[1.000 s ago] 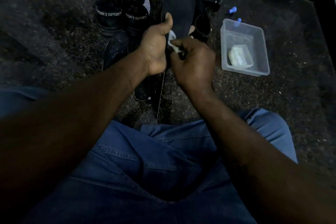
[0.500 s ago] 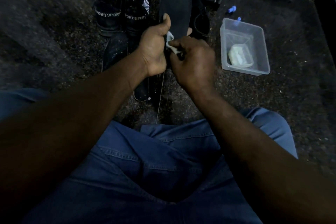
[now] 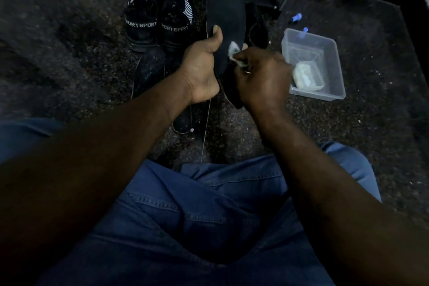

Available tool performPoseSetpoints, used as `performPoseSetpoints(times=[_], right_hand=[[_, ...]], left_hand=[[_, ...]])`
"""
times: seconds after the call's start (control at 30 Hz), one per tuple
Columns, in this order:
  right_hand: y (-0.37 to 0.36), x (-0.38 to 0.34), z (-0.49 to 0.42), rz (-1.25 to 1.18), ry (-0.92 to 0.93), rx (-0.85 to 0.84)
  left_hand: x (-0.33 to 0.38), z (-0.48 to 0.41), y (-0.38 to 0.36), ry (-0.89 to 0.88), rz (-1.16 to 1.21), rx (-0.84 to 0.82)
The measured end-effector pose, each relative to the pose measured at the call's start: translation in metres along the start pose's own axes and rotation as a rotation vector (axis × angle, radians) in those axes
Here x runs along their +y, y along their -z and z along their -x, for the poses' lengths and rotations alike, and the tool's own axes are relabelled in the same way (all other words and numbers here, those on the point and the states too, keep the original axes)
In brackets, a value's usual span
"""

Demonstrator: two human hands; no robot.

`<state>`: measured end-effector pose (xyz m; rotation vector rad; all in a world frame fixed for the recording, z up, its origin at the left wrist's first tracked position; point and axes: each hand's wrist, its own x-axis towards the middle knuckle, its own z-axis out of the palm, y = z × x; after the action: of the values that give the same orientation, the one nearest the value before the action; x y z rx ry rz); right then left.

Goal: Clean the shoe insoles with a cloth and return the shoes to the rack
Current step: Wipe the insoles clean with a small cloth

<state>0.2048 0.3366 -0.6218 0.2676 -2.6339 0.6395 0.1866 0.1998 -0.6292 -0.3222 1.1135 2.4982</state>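
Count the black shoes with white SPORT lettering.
2. Both stand side by side on the dark carpet beyond the left hand: the left black lettered shoe and the right black lettered shoe. Others may be hidden.

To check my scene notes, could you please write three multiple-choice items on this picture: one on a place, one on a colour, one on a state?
1. Where is the clear tub? A. on the carpet, to the person's right; B. on a shelf; C. on a chair.
2. What colour is the cloth? A. red; B. white; C. green.
3. What is the left hand doing? A. lying flat on the carpet; B. reaching into the tub; C. gripping the insole.
Answers: 1 A, it stands on the carpet past the right hand; 2 B, a white wad shows in the right hand's grip; 3 C, its thumb presses the insole's face.
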Motion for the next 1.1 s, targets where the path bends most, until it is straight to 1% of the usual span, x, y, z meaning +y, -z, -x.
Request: performPoseSetpoints(times=[0.03,0.07,0.13,0.2,0.23,0.3,0.37,0.43,0.57,0.67,0.77,0.9,1.0,1.1], right_hand=[[0.004,0.007,-0.005,-0.029,-0.106,-0.003],[0.01,0.012,-0.009,-0.14,-0.227,-0.013],[0.019,0.017,-0.009,-0.544,-0.432,-0.027],[0.026,0.015,-0.002,-0.931,-0.584,-0.041],[0.027,0.015,0.003,-1.059,-0.655,-0.061],[0.028,0.02,0.012,-1.188,-0.765,-0.109],[0.026,0.027,0.019,-1.251,-0.852,-0.151],[0.022,0.028,0.028,-1.261,-0.883,-0.219],[0.016,0.022,0.039,-1.227,-0.841,-0.341],[0.013,0.016,0.041,-1.212,-0.807,-0.383],[0.009,0.007,0.043,-1.251,-0.781,-0.339],[0.004,0.002,0.038,-1.333,-0.789,-0.194],[0.005,0.002,0.035,-1.273,-0.745,-0.191],[0.009,0.007,0.035,-1.221,-0.706,-0.191]], left_hand=[[0.001,0.002,-0.001,-0.009,0.006,-0.017],[0.003,0.003,-0.002,-0.018,0.012,-0.045],[0.005,0.003,-0.003,-0.028,0.009,-0.086],[0.005,0.0,0.001,-0.027,-0.013,-0.101],[0.005,-0.002,0.003,-0.027,-0.031,-0.098],[0.003,-0.004,0.005,-0.03,-0.067,-0.087],[0.003,-0.003,0.005,-0.037,-0.085,-0.095],[0.003,-0.003,0.007,-0.042,-0.093,-0.111],[0.004,-0.006,0.01,-0.047,-0.107,-0.113],[0.005,-0.005,0.01,-0.059,-0.066,-0.126],[0.009,-0.002,0.007,-0.059,-0.036,-0.142],[0.004,0.005,-0.003,-0.018,-0.116,-0.145],[-0.007,0.005,-0.006,0.007,-0.154,-0.14],[-0.004,0.005,-0.005,-0.013,-0.135,-0.104]])
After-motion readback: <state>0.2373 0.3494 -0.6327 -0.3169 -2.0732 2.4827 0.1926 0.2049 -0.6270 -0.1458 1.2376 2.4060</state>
